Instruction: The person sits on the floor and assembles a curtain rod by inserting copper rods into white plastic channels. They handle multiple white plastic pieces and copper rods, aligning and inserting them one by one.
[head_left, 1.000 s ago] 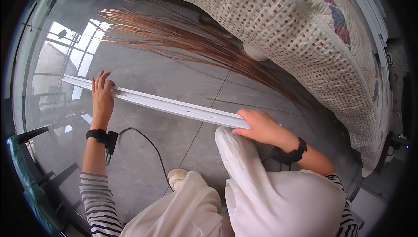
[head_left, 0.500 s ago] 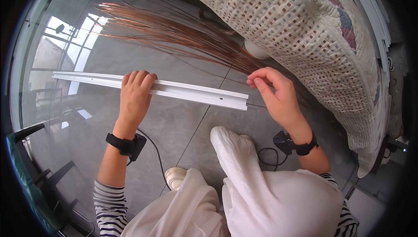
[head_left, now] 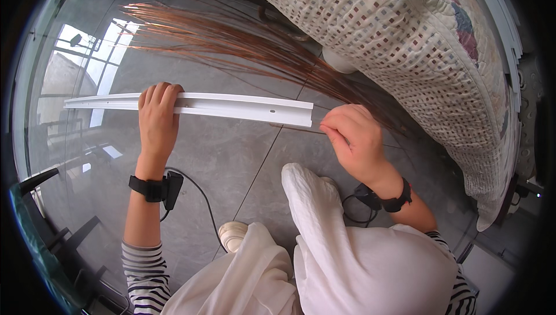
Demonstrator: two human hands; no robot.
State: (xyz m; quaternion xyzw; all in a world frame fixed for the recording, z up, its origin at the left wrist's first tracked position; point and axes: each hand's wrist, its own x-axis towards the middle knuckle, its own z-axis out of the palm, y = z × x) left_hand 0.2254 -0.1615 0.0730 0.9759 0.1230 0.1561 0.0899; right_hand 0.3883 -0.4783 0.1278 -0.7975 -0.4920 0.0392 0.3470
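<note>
A long white channel rail lies crosswise in front of me above the floor, its hollow side with a small hole near the right end facing me. My left hand is closed around the rail left of its middle, fingers over the far edge. Just off the rail's right end, my right hand is closed in a pinch, thumb and fingertips together; what they hold, if anything, is too small to make out. Beyond the rail, a loose bundle of thin copper-coloured rods lies on the floor.
A quilted checked cover hangs down at the far right, over the bundle's right end. Grey tiles make up the floor. My white-clad knees are close below. A dark chair-like frame stands at the left.
My left hand has shifted left and slightly away, taking the rail with it. My right hand has come down and left from beside the rods to the rail's end, its fingers drawn together.
</note>
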